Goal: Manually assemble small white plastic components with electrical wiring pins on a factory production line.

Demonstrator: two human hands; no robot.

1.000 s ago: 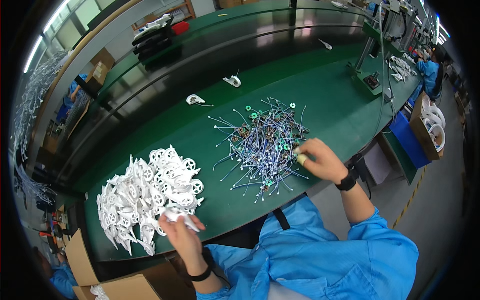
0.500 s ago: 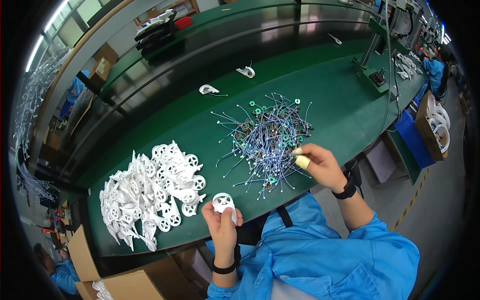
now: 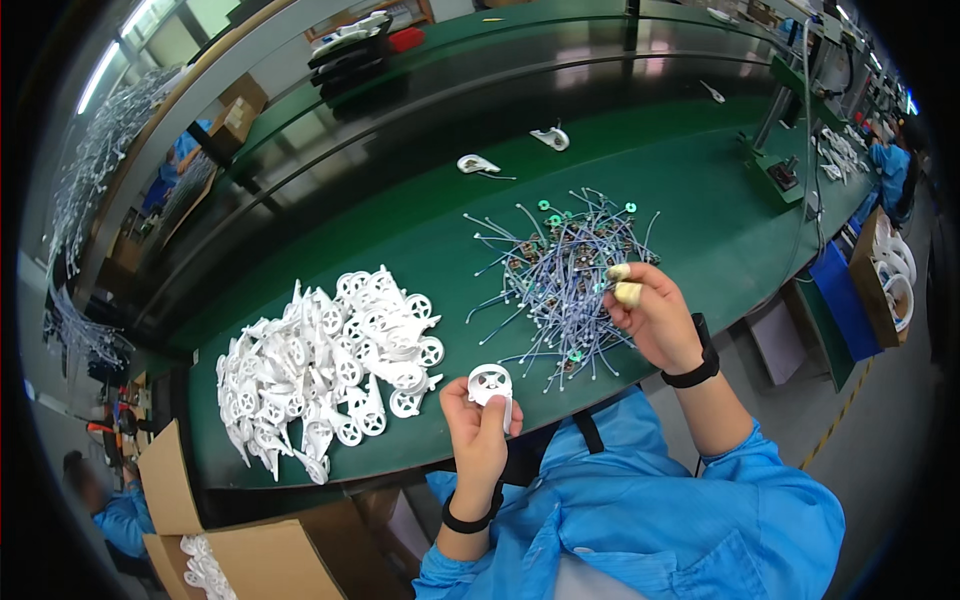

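Observation:
My left hand (image 3: 478,430) grips a white plastic housing (image 3: 490,381) with a round, spoked end, above the front edge of the bench. The thumb presses on its narrow tail. My right hand (image 3: 655,312) is at the right side of a tangled heap of blue-white wires (image 3: 570,285), which have small green and brown parts on them. Its thumb and finger wear pale yellow finger covers (image 3: 627,293) and are pinched together. Whatever lies between those fingertips is too small to make out. To the left is a large pile of similar white housings (image 3: 320,365).
Two white housings (image 3: 478,164) (image 3: 550,139) lie farther back on the green bench (image 3: 400,230). A green-based bench press (image 3: 785,175) stands at the right. Open cardboard boxes (image 3: 250,560) sit below at the left. Other people (image 3: 888,170) work at the far right and lower left.
The whole view has shifted, with the bench sitting farther right in the picture. My right fingertips have drawn closer together at the wire heap. The left hand keeps hold of the housing.

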